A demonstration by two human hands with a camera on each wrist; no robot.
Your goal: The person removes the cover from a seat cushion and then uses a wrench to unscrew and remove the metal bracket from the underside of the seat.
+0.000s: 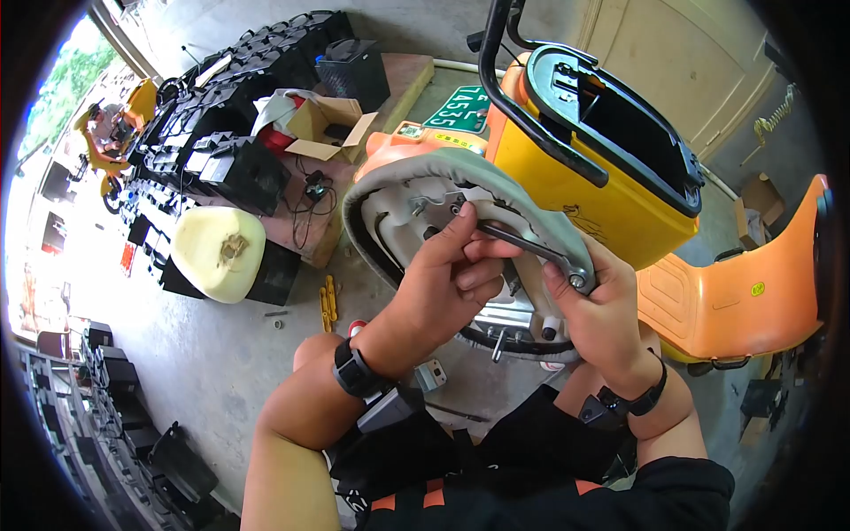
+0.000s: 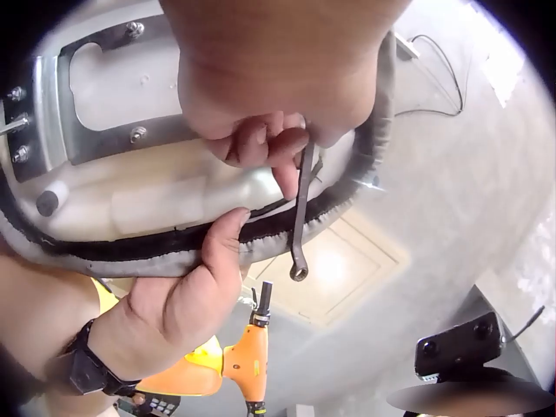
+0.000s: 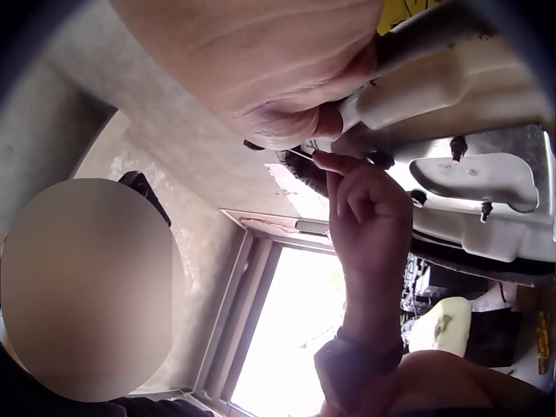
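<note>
A scooter seat [image 1: 496, 177] with a grey cover is held with its hollow underside facing me. My left hand [image 1: 447, 288] pinches a dark box-end wrench [image 1: 524, 242] at one end, over the seat's inner side. The wrench slants across the rim, its ring end beside the right thumb in the head view. My right hand [image 1: 606, 310] grips the seat's edge, thumb on the inside. In the left wrist view, a metal bracket [image 2: 59, 109] with several bolts is fixed to the underside. The left fingers hide the wrench's near end.
A yellow scooter body [image 1: 567, 190] with an open compartment stands ahead, and an orange seat-shaped panel [image 1: 708, 305] lies right. A yellow foam pad [image 1: 217, 252] rests on a black box at left. Batteries [image 1: 235, 168] and a cardboard box [image 1: 328, 124] stand behind; yellow metal parts [image 1: 328, 303] lie on the floor.
</note>
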